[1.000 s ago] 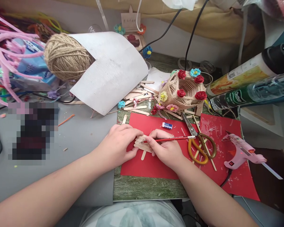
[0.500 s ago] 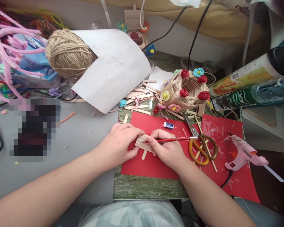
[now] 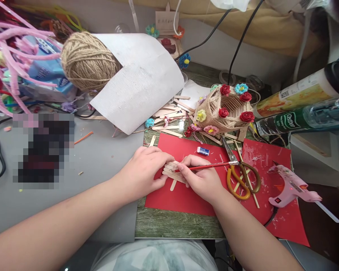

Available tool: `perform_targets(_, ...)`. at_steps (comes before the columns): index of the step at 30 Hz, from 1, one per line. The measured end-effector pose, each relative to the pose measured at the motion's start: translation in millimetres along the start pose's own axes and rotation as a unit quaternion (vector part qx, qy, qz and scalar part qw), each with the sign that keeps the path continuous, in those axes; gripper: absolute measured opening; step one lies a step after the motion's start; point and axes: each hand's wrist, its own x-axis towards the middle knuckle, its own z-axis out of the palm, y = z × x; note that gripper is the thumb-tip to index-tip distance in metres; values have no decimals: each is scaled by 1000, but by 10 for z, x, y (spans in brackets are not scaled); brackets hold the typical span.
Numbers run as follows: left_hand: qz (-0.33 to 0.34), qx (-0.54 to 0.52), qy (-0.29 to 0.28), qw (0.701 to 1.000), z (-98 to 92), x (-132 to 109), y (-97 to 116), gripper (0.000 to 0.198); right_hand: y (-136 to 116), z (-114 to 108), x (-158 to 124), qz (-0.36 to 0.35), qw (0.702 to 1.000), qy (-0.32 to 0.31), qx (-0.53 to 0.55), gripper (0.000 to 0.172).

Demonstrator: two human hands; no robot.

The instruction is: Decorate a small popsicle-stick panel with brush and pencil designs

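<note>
A small panel of craft sticks (image 3: 171, 172) lies over the red paper (image 3: 183, 201), with one stick jutting out below it. My left hand (image 3: 145, 169) steadies the panel at its left edge between thumb and fingers. In my right hand (image 3: 205, 181) is a red pencil (image 3: 210, 166), its tip on the sticks, where faint marks show. The fingers of that hand also rest against the panel's right end. Just beyond sits a blue-and-white eraser (image 3: 203, 151). Scissors (image 3: 244, 180) with orange-brown handles lie to the right of my right hand.
A pink glue gun (image 3: 292, 184) rests on a second red sheet (image 3: 288, 226) at right. Behind stand a twine-wrapped basket (image 3: 205, 107) with flowers, loose craft sticks (image 3: 166, 113) and bottles. A twine ball (image 3: 89, 62) and white sheet (image 3: 147, 79) occupy the back left.
The whole view has shifted slightly, with things a little further right. Both hands keep their hold, and the pencil tip has moved only slightly over the sticks.
</note>
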Motion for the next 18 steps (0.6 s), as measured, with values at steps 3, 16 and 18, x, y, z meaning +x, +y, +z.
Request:
perform_targets(3,0,0,0,1000,-1,-1,2,36,-1,-1,4,-2,1000,-5,-3,35)
perform_targets(16,1,-7,-4,1000,-37,9,16,35,64,-42,-39,35,996,-9,80,31)
perform_targets(18,9,-9,-12,1000,-43,8,6,36,34,-102,-47,15,997,-10,79,27)
